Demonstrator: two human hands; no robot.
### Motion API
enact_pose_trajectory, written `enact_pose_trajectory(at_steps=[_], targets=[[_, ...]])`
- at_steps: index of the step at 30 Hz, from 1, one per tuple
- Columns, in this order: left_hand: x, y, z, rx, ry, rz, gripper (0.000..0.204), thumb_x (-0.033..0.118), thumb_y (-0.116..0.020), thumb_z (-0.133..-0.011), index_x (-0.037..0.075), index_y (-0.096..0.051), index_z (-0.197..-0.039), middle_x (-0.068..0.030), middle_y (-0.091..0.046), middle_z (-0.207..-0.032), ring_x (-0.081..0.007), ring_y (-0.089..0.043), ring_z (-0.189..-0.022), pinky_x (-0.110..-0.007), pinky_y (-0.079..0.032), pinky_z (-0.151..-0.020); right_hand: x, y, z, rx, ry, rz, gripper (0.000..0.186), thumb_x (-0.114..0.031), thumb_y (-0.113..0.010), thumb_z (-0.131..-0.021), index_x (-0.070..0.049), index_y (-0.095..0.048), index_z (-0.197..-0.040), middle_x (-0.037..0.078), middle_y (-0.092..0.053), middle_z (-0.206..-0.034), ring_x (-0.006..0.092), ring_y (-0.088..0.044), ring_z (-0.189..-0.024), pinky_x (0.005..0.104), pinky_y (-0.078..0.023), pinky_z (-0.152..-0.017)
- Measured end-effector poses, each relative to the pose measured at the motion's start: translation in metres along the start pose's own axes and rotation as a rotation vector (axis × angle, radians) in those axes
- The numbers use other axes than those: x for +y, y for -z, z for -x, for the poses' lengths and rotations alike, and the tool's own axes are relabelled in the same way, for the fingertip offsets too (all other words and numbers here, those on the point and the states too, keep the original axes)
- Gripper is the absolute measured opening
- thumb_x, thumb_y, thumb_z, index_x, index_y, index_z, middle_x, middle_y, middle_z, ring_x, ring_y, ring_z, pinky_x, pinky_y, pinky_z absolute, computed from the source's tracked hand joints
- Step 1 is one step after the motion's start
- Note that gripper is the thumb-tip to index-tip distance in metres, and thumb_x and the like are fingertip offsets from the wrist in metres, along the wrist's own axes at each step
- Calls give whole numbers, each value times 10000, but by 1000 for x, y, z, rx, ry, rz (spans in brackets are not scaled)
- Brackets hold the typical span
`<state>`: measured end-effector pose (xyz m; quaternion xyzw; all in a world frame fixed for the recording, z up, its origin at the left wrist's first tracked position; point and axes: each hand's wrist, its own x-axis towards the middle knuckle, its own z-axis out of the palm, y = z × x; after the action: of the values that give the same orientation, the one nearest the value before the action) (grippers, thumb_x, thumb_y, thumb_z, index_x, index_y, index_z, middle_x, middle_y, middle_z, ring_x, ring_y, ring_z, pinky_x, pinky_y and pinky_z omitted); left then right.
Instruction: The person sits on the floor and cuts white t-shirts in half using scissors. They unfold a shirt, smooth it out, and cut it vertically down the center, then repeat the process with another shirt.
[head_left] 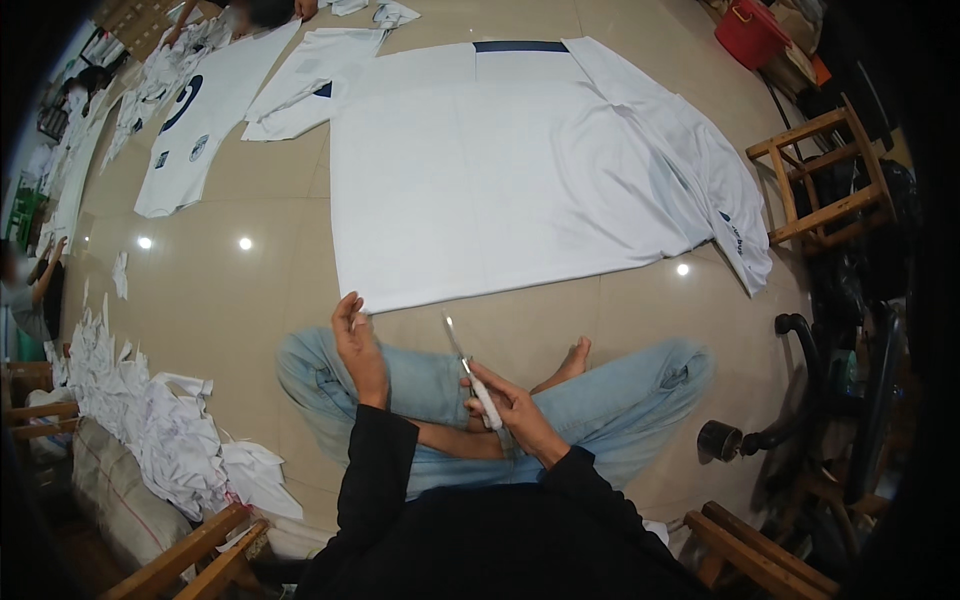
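A large white long-sleeved garment (440, 180) with a navy strip at its top edge lies on the tiled floor in front of me. My left hand (355, 345) is at its lower left corner, fingers loosely curled and apart; I cannot tell whether they touch the cloth. My right hand (505, 410) grips scissors (482, 390) with white-wrapped handles, their metal blades pointing forward, below the garment's hem and over my crossed, jeans-clad legs (640, 400).
Cut white pieces (175, 170) and scrap heaps (140, 420) lie left. Other people work at upper left (255, 15) and far left (30, 300). Wooden stools (810, 220), a red tub (750, 30) and a black chair (860, 420) stand right; a sack (120, 480) is lower left.
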<state>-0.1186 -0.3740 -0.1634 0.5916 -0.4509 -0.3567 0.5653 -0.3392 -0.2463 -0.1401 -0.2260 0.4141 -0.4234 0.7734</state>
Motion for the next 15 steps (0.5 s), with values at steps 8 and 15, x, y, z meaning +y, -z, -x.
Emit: enact_pose_trajectory(at_steps=[8, 15], targets=[[-11, -23, 10, -370, 557, 139, 352, 314, -514, -1022, 27, -594, -1212, -61, -643, -892, -120, -588, -730, -257, -477, -623, 0, 9, 14, 189, 6, -498, 659, -275, -605, -980, -147, -278, -1536, 79, -567, -1208, 181, -592, -957, 316, -517, -789], [-30, -84, 27, -549, 996, 533, 647, 540, -555, -961, -47, -538, -1233, 15, -570, -747, -39, -439, -546, -183, -314, -432, -6, 15, -20, 307, 60, -450, 537, -192, -561, -999, -136, -371, -1498, 73, -578, -1250, 127, -566, -858, 259, -476, -673]])
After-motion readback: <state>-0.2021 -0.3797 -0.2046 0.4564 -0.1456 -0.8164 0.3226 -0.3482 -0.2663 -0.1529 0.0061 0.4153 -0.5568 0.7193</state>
